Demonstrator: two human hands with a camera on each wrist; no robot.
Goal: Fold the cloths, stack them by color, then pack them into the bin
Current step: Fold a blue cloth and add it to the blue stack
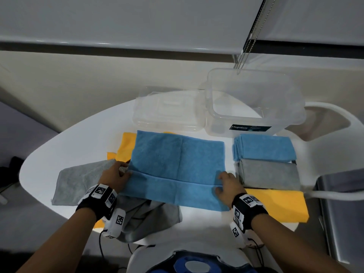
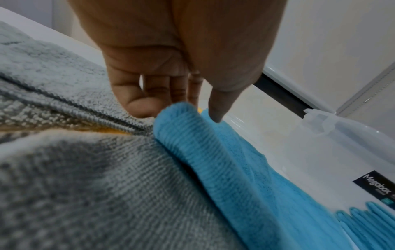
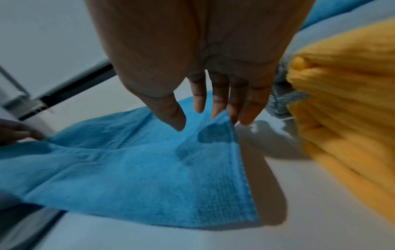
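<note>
Here, left hand [image 1: 116, 175] and right hand [image 1: 228, 184] pinch the blue cloth [image 1: 177, 160] at its folded near edge; bin [image 1: 254, 103] at one o'clock.

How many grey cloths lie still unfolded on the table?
2. One unfolded grey cloth lies flat at the table's left side, beside the left hand. A second crumpled grey cloth lies at the near edge, partly under the blue cloth. More may be hidden.
</note>
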